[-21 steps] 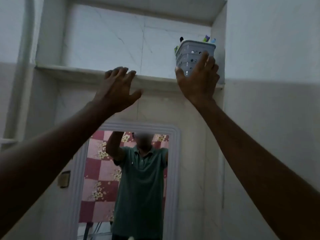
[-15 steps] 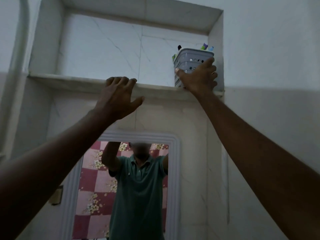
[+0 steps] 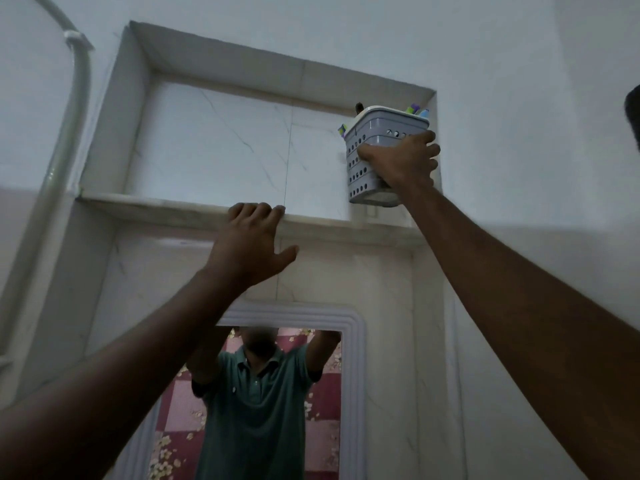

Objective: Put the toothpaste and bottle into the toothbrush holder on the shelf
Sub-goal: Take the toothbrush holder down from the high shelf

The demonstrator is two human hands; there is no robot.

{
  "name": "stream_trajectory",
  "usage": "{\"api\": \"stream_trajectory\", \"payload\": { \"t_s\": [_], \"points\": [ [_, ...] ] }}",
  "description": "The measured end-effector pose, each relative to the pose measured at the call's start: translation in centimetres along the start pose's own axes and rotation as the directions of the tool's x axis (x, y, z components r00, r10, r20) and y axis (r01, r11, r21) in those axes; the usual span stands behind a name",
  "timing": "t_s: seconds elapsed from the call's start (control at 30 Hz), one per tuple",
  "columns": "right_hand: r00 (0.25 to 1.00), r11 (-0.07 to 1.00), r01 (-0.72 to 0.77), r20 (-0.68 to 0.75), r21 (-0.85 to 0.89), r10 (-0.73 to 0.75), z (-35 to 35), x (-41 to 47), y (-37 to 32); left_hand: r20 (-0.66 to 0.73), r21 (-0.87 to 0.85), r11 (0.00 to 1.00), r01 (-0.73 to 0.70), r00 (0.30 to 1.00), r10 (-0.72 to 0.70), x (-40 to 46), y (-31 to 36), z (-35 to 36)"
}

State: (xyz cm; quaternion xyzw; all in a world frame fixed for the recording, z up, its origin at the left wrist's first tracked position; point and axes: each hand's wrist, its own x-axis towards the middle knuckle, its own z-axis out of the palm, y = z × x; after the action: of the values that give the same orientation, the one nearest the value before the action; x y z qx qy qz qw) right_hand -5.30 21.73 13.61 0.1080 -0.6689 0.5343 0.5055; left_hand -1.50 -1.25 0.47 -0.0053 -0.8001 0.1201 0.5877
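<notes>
A grey perforated toothbrush holder (image 3: 381, 133) is at the right end of a recessed wall shelf (image 3: 173, 207), lifted and tilted, its base clear of the ledge. My right hand (image 3: 401, 161) is wrapped around its lower front. Coloured tips (image 3: 417, 109) poke out of its top; I cannot tell which is the toothpaste or the bottle. My left hand (image 3: 252, 244) rests with its fingertips on the shelf's front edge, holding nothing.
A white-framed mirror (image 3: 353, 375) below the shelf reflects a person in a green shirt with both arms raised. A white pipe (image 3: 74, 105) curves down the wall at the left. The niche's right wall (image 3: 437, 133) is close beside the holder.
My right hand closed around the toothbrush holder and raised it off the shelf, tilting it. My left hand stayed at the shelf edge. The camera tilted upward.
</notes>
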Motion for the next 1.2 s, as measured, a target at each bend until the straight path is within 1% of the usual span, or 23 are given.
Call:
{"api": "stream_trajectory", "payload": {
  "t_s": [0.1,0.17,0.23,0.33,0.43,0.5,0.6,0.8,0.9,0.97,1.1,1.2],
  "points": [
    [1.000,0.999,0.003,0.013,0.038,-0.004,-1.6,-0.4,-1.5,0.075,-0.039,0.999,0.016,0.997,-0.013,0.2,0.2,-1.2],
    [1.000,0.998,0.009,0.024,0.058,-0.011,-2.9,-0.9,-2.0,0.099,-0.114,0.993,0.038,0.995,-0.027,0.0,0.4,-2.4],
    [0.999,0.997,0.022,0.032,0.069,-0.024,-4.2,-1.9,-2.1,0.064,-0.167,0.985,0.037,0.998,-0.027,-0.8,0.6,-3.5],
    [0.997,0.993,0.032,0.067,0.113,-0.039,-6.3,-4.3,-1.7,-0.009,-0.181,0.983,0.004,1.000,-0.006,-3.0,1.2,-5.2],
    [0.991,0.984,0.052,0.111,0.170,-0.071,-8.1,-7.7,-0.6,0.007,-0.226,0.974,0.010,1.000,-0.008,-5.9,2.3,-6.7],
    [0.989,0.978,0.032,0.135,0.204,-0.061,-9.0,-10.2,0.9,0.032,-0.247,0.969,0.018,0.999,-0.011,-8.2,3.2,-7.5],
    [0.976,0.973,0.016,0.207,0.231,-0.065,-9.6,-14.6,4.6,0.088,-0.308,0.949,0.061,0.995,-0.036,-12.1,4.2,-8.0],
    [0.946,0.976,-0.015,0.318,0.216,-0.056,-9.7,-26.1,13.7,0.260,-0.413,0.896,0.161,0.964,-0.053,-22.6,5.8,-6.2],
    [0.942,0.976,-0.039,0.334,0.216,-0.036,-9.7,-32.7,18.1,0.338,-0.422,0.879,0.224,0.938,-0.077,-28.7,6.6,-4.9],
    [0.934,0.971,-0.098,0.358,0.216,0.015,-9.7,-37.1,20.9,0.400,-0.411,0.867,0.282,0.910,-0.107,-32.9,7.2,-4.0],
    [0.913,0.972,-0.199,0.383,0.121,0.140,-9.9,-45.9,27.0,0.577,-0.364,0.843,0.395,0.806,-0.128,-41.3,8.1,-1.7],
    [0.869,0.962,-0.275,0.426,-0.011,0.253,-10.0,-52.1,31.8,0.694,-0.312,0.834,0.454,0.709,-0.126,-47.6,8.6,0.1]
  ]
}}
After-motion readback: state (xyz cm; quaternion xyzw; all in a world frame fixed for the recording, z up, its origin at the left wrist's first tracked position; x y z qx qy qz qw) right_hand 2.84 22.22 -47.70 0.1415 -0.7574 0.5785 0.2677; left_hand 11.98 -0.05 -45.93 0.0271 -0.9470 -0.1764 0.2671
